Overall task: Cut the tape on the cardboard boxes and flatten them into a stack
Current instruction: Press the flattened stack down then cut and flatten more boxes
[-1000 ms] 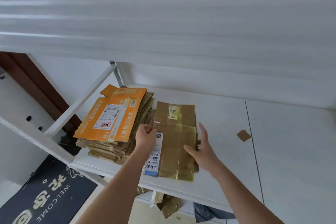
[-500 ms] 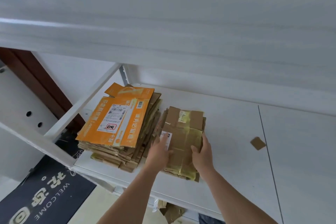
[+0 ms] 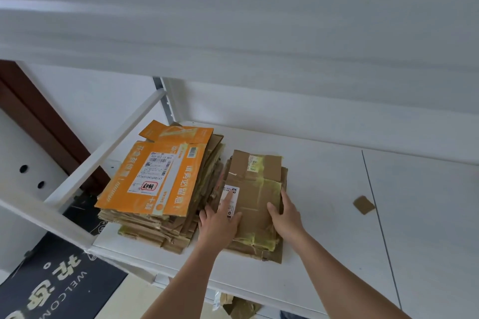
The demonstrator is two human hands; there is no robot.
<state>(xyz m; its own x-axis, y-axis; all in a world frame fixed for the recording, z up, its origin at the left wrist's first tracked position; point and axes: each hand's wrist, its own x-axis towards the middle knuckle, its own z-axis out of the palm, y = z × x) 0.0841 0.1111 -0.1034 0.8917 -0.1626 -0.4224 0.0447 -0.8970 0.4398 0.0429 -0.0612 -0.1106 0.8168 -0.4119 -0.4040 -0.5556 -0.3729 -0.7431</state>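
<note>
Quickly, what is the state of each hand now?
Left hand: open, pressing flat on the brown flattened box.
Right hand: open, resting against that box's right edge.

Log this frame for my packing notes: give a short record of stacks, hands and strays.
surface: white shelf
left stack: flattened boxes, orange box on top
right stack: brown box on top, taped, with a label
left hand: flat on the brown box, finger on the label
right hand: on the right edge of the brown box
stray: cardboard scrap on the shelf, right of the stacks
</note>
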